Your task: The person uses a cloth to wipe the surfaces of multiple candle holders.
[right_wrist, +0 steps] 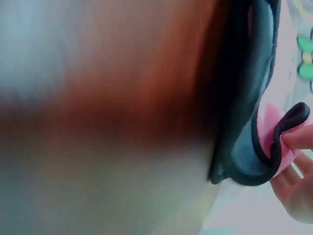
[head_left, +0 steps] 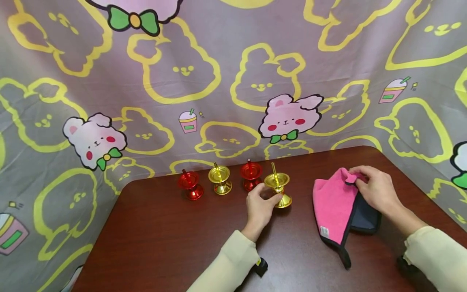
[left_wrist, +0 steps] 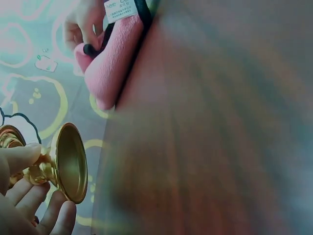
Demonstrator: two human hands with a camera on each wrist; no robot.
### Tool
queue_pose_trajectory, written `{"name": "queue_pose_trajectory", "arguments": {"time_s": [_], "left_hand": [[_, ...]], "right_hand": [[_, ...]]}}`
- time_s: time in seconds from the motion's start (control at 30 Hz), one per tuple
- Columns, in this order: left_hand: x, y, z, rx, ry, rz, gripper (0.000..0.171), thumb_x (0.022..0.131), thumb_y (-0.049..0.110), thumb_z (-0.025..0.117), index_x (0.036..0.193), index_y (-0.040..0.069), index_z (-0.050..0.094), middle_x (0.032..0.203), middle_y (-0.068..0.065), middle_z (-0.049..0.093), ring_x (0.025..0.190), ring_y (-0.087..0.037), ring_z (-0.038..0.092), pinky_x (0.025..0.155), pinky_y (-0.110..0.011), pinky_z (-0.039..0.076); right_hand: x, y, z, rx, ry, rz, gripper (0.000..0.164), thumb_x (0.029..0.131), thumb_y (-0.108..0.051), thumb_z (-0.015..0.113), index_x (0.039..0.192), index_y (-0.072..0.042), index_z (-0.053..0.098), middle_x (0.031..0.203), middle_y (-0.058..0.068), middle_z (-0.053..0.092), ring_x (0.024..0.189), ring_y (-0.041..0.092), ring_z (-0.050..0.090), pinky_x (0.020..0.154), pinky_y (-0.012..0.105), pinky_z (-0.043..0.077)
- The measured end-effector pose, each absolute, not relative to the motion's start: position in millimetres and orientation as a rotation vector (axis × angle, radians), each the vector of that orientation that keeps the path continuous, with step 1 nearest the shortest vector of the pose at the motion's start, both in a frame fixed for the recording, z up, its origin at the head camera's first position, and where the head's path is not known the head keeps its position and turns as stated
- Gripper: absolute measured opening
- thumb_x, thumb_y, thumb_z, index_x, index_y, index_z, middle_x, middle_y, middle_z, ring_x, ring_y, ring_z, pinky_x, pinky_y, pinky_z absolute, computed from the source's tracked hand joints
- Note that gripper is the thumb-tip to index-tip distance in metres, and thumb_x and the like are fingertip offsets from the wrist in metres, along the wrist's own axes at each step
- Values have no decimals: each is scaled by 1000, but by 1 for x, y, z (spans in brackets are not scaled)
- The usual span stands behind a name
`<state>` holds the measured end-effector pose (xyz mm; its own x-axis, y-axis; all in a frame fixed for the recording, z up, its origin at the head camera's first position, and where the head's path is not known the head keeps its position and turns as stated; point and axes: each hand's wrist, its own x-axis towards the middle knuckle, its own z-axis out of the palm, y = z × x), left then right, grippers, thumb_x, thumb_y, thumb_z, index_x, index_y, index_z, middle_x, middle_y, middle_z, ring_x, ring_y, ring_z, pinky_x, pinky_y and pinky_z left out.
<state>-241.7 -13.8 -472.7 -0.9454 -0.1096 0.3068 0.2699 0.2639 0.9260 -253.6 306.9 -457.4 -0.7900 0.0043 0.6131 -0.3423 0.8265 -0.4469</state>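
Observation:
My left hand (head_left: 260, 205) grips a gold candle holder (head_left: 278, 179) between thumb and fingers, near its stem. In the left wrist view the hollow underside of the gold candle holder's base (left_wrist: 72, 164) shows, apart from the tabletop. Over at the right, my right hand (head_left: 377, 188) pinches the edge of a pink cloth (head_left: 333, 207) with a dark grey back and black trim. The cloth hangs folded from those fingers, its black loop toward the near side. In the right wrist view, fingers (right_wrist: 298, 138) hold the rolled trim.
To the left of the held piece, along the table's back edge, stand a red candle holder (head_left: 251, 173), a gold one (head_left: 220, 178) and another red one (head_left: 190, 184). Behind the dark wooden table (head_left: 164, 243) hangs a patterned curtain (head_left: 226, 61).

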Motion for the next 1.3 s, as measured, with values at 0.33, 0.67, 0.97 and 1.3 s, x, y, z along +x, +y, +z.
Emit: {"name": "queue_pose_trajectory", "arguments": {"time_s": [0.33, 0.67, 0.97, 1.3], "left_hand": [[-270, 15, -471, -2, -2298, -1586, 25, 69, 14, 92, 88, 18, 76, 78, 7, 72, 72, -5, 63, 71, -29, 50], [-294, 38, -473, 156, -2356, -1529, 26, 68, 18, 94, 85, 23, 75, 79, 10, 72, 78, -12, 66, 75, -35, 50], [-306, 49, -475, 200, -2372, -1468, 29, 67, 20, 95, 89, 23, 75, 83, 10, 73, 81, -17, 67, 78, -38, 50], [-311, 55, -478, 236, -2348, -1460, 37, 66, 17, 95, 96, 21, 74, 87, 10, 72, 88, -21, 66, 80, -39, 51]], "right_hand": [[-268, 342, -439, 155, -2458, 674, 22, 79, 9, 64, 99, 1, 68, 95, 27, 60, 82, 39, 53, 68, 50, 35], [-252, 317, -443, 268, -2442, 680, 27, 77, 11, 70, 102, 1, 70, 100, 25, 60, 83, 35, 54, 68, 46, 38], [-239, 298, -461, 368, -2485, 680, 33, 72, 10, 80, 101, -3, 72, 99, 19, 63, 80, 30, 55, 64, 41, 42], [-238, 293, -466, 489, -2583, 628, 38, 70, 11, 81, 105, -2, 72, 104, 19, 66, 94, 36, 61, 75, 53, 52]]}}
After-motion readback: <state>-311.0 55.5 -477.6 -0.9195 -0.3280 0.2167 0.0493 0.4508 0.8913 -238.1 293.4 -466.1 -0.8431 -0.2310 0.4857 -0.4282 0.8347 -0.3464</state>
